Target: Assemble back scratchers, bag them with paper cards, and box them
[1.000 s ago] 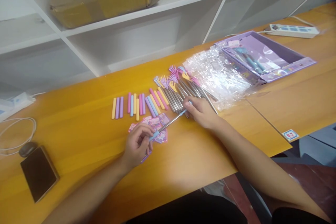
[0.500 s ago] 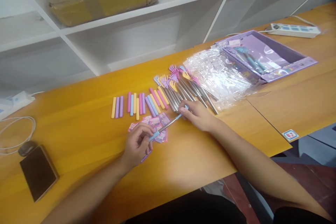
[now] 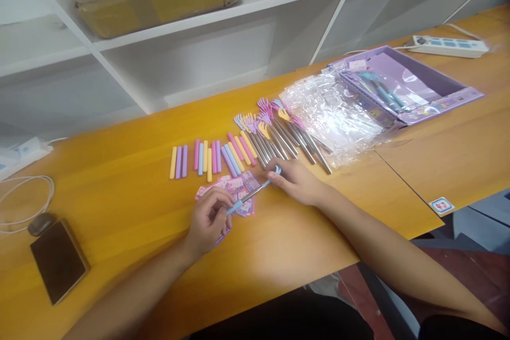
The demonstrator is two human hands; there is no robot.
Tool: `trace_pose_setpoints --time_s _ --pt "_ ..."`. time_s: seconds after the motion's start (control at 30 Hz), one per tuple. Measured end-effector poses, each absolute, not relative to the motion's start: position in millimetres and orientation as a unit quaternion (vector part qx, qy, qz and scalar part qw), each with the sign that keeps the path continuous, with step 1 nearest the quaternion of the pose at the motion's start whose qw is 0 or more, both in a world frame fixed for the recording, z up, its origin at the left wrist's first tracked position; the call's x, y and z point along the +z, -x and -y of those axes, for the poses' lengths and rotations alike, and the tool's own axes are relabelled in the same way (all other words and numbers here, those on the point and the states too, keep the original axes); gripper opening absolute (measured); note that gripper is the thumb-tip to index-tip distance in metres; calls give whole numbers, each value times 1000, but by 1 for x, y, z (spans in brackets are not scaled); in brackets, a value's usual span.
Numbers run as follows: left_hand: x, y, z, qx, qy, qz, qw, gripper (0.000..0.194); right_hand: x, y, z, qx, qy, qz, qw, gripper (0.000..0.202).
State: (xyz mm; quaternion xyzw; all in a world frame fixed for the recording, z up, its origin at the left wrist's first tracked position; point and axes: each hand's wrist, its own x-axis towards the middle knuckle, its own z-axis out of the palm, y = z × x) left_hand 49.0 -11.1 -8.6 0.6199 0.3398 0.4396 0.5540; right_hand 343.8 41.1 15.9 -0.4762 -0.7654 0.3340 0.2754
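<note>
Hands, two, mine, both on one item. My left hand (image 3: 209, 220) is curled, thumb and forefinger pinched on the blue sleeve end of a telescopic metal rod (image 3: 255, 193); the other fingers are folded under, over a purple piece I cannot make out. My right hand (image 3: 297, 180) lies low on the orange tabletop (image 3: 119, 180), fingers drawn together and pinching the rod's far end, where a small blue claw head (image 3: 277, 170) shows at my fingertips. Rod: slanted between the two hands, lifted slightly off the table, crossing above a small heap of pink sticker cards (image 3: 235, 188).

Adjacent stock: row of pastel sleeves (image 3: 211, 156) in yellow, purple, pink and blue, lying side by side beyond the cards; bundle of steel rods with coloured claw heads (image 3: 279, 135) just beyond my right hand; heap of clear plastic bags (image 3: 330, 111) to its right, touching a purple box (image 3: 410, 85). Dark phone (image 3: 58, 260) far left, well apart.
</note>
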Motion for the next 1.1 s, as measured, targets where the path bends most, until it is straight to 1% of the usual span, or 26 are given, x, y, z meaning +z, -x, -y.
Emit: trace_pose_setpoints --time_s 1.1 --pt "-9 -49 13 430 -626 -349 548 16 18 -335 -33 328 491 777 218 56"
